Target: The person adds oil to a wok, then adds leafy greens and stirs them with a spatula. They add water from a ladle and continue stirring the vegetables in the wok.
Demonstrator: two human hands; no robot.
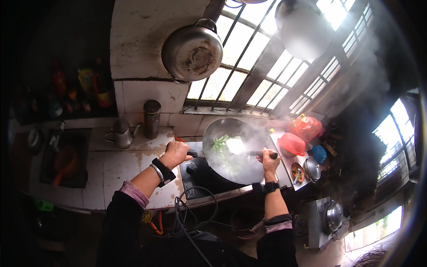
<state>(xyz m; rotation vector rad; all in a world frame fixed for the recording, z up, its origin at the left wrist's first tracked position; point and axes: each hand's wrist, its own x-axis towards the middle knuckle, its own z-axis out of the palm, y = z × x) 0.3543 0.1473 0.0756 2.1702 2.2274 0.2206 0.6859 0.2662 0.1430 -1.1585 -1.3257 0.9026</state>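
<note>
A steaming wok [213,128] sits on a black induction cooktop [206,177] before me. My left hand [176,154] is closed around the wok's dark handle [192,153]. In my right hand [269,161] is the dark handle of a spatula [236,145], whose pale metal blade lies inside the wok. Chopped green vegetables [221,143] lie beside the blade, and steam veils much of the wok's lower part. A round control knob [190,167] shows on the cooktop below my left hand.
Left on the tiled counter [121,167] stand a metal kettle [122,134] and a lidded jar [152,119]. To the right are a red plastic basin [292,144], a lidded metal pot [312,168] and a bowl of food [297,172]. Loose cables [180,210] hang before me; a pan [192,52] hangs above.
</note>
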